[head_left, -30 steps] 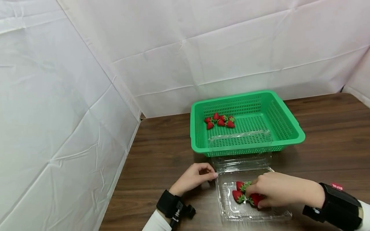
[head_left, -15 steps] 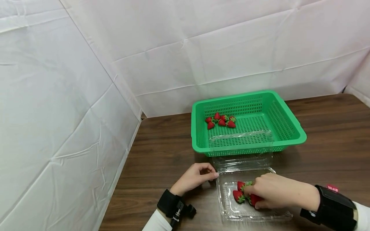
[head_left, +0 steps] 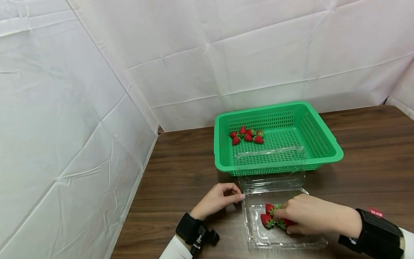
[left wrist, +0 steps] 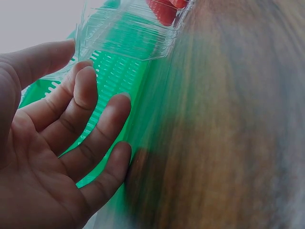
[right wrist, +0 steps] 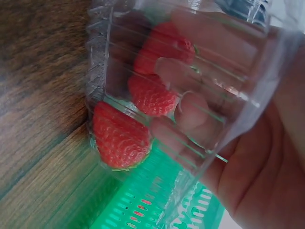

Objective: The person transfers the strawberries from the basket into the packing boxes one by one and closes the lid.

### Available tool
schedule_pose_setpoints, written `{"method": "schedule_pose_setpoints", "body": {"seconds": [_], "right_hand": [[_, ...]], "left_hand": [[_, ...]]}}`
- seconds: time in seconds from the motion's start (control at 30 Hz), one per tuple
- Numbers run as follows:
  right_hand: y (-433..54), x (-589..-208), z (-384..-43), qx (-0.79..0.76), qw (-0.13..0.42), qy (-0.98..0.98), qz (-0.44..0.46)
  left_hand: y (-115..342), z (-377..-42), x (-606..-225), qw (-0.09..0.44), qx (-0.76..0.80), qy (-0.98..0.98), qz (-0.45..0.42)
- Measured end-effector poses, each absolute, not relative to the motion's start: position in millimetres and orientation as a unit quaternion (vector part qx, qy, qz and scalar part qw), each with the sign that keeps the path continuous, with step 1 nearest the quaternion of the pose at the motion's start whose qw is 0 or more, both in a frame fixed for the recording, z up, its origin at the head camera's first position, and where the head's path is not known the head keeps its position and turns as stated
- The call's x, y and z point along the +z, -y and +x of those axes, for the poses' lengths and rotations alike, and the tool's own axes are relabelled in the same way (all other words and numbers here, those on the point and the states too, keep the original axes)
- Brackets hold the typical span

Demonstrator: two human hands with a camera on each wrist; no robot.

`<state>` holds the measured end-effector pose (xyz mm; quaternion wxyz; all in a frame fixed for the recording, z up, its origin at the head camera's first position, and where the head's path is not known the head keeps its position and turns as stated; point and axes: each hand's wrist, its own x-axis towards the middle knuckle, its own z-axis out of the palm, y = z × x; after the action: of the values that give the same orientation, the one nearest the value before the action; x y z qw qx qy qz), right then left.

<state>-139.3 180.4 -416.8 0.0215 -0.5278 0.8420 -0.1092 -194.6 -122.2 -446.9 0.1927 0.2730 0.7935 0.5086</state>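
A clear plastic clamshell box (head_left: pixel 250 233) lies opened on the table, its lid (head_left: pixel 270 180) tipped back against the green basket. Three strawberries sit in its base, two on the left (head_left: pixel 267 220) and one strawberry (head_left: pixel 284 223) partly under my right hand (head_left: pixel 307 216). My right hand reaches down into the box, index finger and thumb around that strawberry. Through the plastic, the right wrist view shows red berries (right wrist: pixel 121 136) beside the fingertips. My left hand (head_left: pixel 216 199) rests at the box's left rim, thumb tip touching it, the other fingers loosely bent (left wrist: pixel 71 129).
Behind the box stands a green plastic basket (head_left: pixel 323 142) with several strawberries (head_left: pixel 248 137) grouped at its left. Brown wood tabletop (head_left: pixel 181 162) surrounds both. White cloth (head_left: pixel 181 72) hangs along the back and left side. Black bands with cameras circle both wrists.
My right hand has shifted slightly, staying low over the strawberry in the box. My left hand, the box and the basket hold their places.
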Motion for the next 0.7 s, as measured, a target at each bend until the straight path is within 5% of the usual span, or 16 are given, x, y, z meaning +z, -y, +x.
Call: {"method": "schedule_pose_setpoints", "body": {"seconds": [0.7], "right_hand": [[-186.0, -372.0, -150.9, -0.173, -0.093, -0.806, -0.559]], "left_hand": [[129.3, -201.4, -442.3, 0.153, 0.486, -0.818, 0.267]]}}
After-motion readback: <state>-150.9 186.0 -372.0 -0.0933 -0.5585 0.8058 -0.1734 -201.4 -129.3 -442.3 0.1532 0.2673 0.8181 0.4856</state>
